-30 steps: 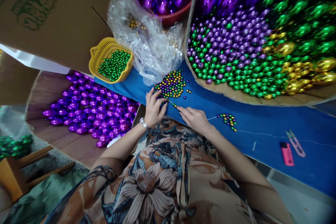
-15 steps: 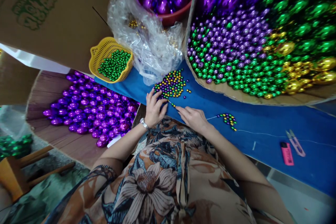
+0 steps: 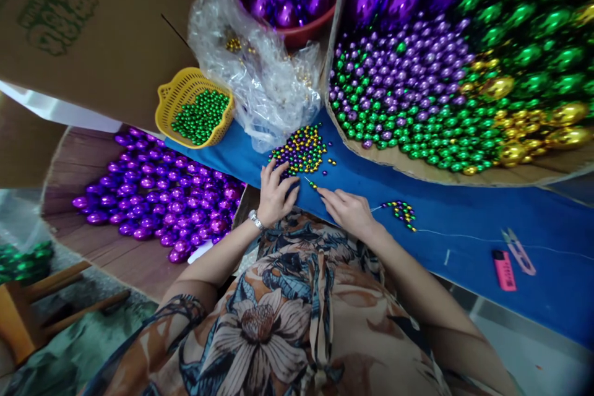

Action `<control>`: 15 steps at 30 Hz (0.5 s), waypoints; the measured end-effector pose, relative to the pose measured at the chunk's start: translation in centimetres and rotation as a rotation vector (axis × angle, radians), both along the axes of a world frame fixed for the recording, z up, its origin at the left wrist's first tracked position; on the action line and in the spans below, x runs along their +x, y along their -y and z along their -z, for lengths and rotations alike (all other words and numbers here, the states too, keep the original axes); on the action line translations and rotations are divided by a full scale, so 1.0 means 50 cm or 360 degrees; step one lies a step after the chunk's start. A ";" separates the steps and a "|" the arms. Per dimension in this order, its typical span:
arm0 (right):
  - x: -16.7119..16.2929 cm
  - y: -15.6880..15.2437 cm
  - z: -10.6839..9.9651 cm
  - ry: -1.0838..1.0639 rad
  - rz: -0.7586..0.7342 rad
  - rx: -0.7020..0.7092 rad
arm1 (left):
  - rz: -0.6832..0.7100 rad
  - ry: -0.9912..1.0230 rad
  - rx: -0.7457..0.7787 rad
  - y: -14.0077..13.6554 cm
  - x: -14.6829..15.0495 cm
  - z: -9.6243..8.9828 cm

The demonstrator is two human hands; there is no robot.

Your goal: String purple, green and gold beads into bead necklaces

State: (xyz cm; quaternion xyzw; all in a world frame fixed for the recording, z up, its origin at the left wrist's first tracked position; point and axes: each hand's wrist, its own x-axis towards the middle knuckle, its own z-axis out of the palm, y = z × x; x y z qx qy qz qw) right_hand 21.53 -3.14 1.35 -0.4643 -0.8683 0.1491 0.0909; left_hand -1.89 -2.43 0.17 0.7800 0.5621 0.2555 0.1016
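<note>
My right hand [image 3: 348, 210] pinches a thin beading needle [image 3: 307, 180] whose tip points left. Green and gold beads [image 3: 314, 185] sit on it, just ahead of my fingertips. My left hand [image 3: 277, 193], with a watch at its wrist, rests at the near left edge of a loose pile of small purple, green and gold beads [image 3: 304, 148]. Its fingers are bent and apart, touching the pile; whether a bead is under the fingertips is hidden. To the right of my right hand, strung beads [image 3: 403, 213] lie bunched on a white thread [image 3: 455, 237].
A yellow basket [image 3: 162, 117] of green beads and a clear plastic bag [image 3: 273, 93] stand behind the pile. Cardboard boxes hold purple balls [image 3: 162, 192] at left and mixed beads [image 3: 417, 74] at right. Thread snips [image 3: 518, 252] and a pink lighter [image 3: 504, 270] lie at right.
The needle tip has come away from my left fingers, and my right hand has shifted slightly right with it. My left hand stays at the bead pile.
</note>
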 end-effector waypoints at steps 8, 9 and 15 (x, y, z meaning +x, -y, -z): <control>0.054 0.019 0.003 0.0040 0.0209 0.0100 | 0.0173 -0.0014 0.0017 -0.025 0.063 -0.016; 0.057 0.020 0.005 0.0046 0.0225 0.0101 | 0.0190 -0.0026 0.0000 -0.029 0.072 -0.016; 0.054 0.023 0.007 0.0042 0.0260 0.0078 | 0.0186 -0.0077 -0.0004 -0.043 0.093 -0.005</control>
